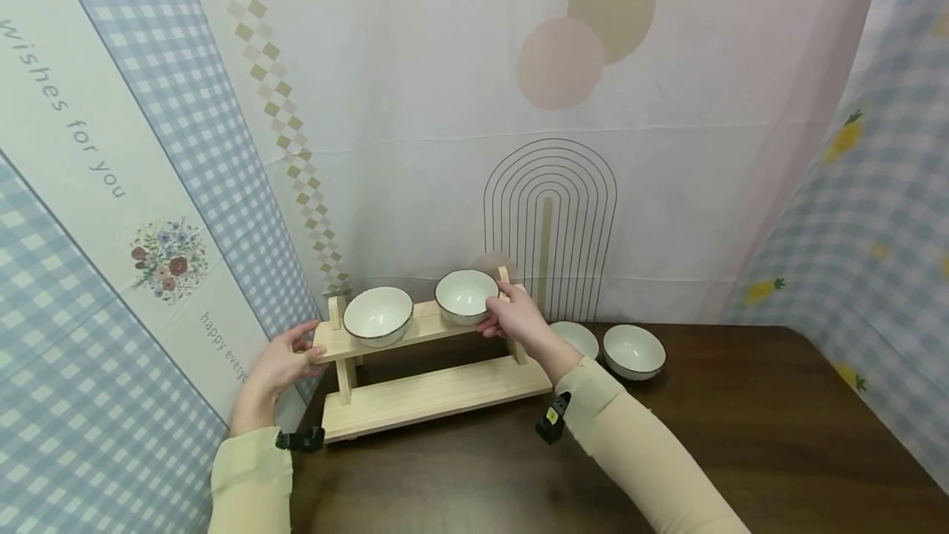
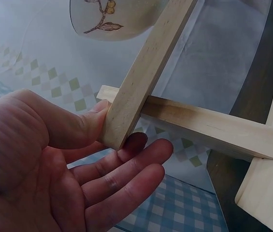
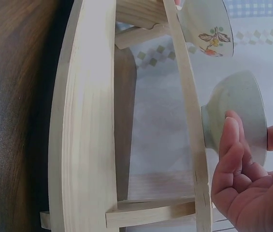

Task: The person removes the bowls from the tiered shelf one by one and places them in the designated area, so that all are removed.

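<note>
A two-tier light wooden rack (image 1: 437,394) stands on the dark table. My left hand (image 1: 285,361) pinches the left end of its upper board (image 2: 136,72), thumb on top and the other fingers extended below. Two white bowls with dark rims are on that upper board. The left bowl (image 1: 378,316) has a painted sprig on its outside. The right bowl (image 1: 465,293) is held by my right hand (image 1: 522,320), thumb at the rim and fingers curled against its outer side. In the right wrist view, this bowl's foot (image 3: 208,128) is right at the board.
Two more white bowls stand on the table right of the rack; the nearer-in bowl (image 1: 574,340) is partly hidden by my right arm, and the outer bowl (image 1: 633,351) shows fully. Patterned cloths (image 1: 415,147) hang behind and on both sides. The rack's lower board (image 3: 90,121) is bare.
</note>
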{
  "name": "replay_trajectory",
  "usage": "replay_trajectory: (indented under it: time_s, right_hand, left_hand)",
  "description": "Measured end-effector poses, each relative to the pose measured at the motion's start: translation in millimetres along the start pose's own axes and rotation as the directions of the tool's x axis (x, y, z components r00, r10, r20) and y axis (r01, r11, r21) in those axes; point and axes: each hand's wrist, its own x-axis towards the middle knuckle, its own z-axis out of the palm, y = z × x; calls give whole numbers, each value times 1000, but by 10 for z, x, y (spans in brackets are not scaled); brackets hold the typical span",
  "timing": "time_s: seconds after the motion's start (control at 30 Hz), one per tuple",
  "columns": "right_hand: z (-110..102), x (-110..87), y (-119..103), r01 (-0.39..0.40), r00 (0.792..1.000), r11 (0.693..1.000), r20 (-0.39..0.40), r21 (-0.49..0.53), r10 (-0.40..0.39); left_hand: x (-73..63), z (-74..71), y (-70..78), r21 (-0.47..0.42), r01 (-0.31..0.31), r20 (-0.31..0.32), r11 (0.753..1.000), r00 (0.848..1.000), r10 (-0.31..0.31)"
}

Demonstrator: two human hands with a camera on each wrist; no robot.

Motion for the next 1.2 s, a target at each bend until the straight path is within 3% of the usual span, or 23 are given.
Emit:
replay_trajectory:
  time_s: [0.53,0.87,1.2]
  right_hand:
    - [-86,-32,88,-33,999,999,-18,37,34]
    - [-264,-59,246,-31,999,992,-2,119,32]
    - [-536,-213,341,-16,1000,989,-15,144,19]
  left_hand:
    - [10,6,-8,-21,11,3,1000,1000,-11]
    - [-1,15,-14,-40,13,0,999,1000,-13]
    - [-2,20,-11,-25,15,-2,1000,1000,-15]
